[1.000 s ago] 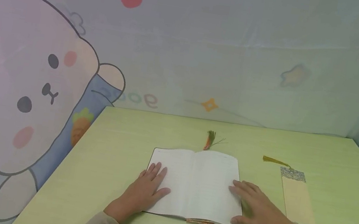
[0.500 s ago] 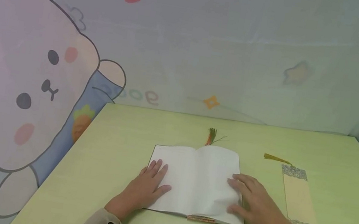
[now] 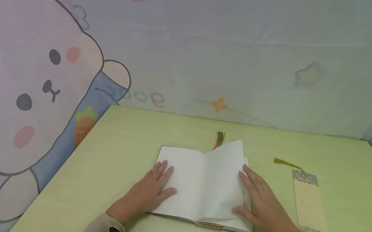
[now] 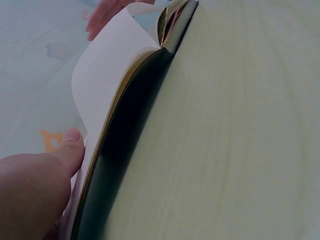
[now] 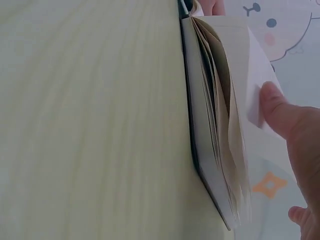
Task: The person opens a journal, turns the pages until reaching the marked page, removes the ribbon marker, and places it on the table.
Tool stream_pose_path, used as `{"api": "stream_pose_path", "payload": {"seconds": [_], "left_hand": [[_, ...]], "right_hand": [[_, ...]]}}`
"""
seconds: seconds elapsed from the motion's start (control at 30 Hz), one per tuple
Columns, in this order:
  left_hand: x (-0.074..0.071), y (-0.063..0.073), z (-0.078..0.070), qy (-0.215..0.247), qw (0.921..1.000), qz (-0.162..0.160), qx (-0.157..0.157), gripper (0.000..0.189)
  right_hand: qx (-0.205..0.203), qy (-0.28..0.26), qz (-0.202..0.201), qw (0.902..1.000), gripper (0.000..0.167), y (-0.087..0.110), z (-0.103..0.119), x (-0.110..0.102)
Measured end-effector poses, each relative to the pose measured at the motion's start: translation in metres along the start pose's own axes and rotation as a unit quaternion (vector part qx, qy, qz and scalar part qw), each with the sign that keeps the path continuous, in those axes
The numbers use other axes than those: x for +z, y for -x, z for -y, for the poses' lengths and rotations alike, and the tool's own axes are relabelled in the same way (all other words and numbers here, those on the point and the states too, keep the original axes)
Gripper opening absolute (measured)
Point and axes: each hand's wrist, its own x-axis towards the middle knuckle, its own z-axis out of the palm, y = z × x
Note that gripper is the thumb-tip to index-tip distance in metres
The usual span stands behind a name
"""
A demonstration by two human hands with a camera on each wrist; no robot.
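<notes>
An open notebook (image 3: pixel 193 182) with blank pages and a dark cover lies in the middle of the green table (image 3: pixel 123 142). My left hand (image 3: pixel 153 186) rests flat on its left page, thumb (image 4: pixel 70 145) against the page edge. My right hand (image 3: pixel 261 207) lies on the right side with straight fingers, pushing one page (image 3: pixel 231 155) up so that it bows toward the spine. In the right wrist view the thumb (image 5: pixel 280 112) presses on that raised page (image 5: pixel 245 55). A bookmark's tassel (image 3: pixel 219 138) pokes out beyond the notebook's far edge.
A second bookmark (image 3: pixel 310 206), beige with patterned ends and a gold tassel (image 3: pixel 286 163), lies on the table to the right of the notebook. A printed cloth backdrop (image 3: pixel 50 70) with a cartoon rabbit stands behind and to the left.
The right-hand page, flat a second ago, has buckled and risen as my right hand slid leftward on it. The left hand has stayed on the left page.
</notes>
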Motion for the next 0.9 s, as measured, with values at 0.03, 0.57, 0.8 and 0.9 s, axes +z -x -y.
{"api": "stream_pose_path", "payload": {"seconds": [0.03, 0.57, 0.8, 0.9], "left_hand": [[0.000, 0.000, 0.000, -0.001, 1.0000, -0.002, 0.001, 0.071], [-0.007, -0.005, 0.004, 0.000, 0.9993, -0.024, 0.030, 0.069], [-0.008, -0.003, 0.007, 0.005, 0.9993, -0.028, 0.022, 0.068], [-0.010, 0.000, 0.009, 0.007, 0.9991, -0.038, 0.017, 0.064]], "right_hand": [[0.002, -0.002, 0.000, 1.0000, 0.083, 0.000, 0.001, 0.000], [0.081, -0.172, 0.039, 0.9810, 0.072, -0.016, 0.017, 0.001], [0.068, -0.219, 0.033, 0.9728, 0.069, -0.027, 0.029, 0.013], [0.071, -0.224, 0.039, 0.9713, 0.074, -0.033, 0.035, 0.017]]}}
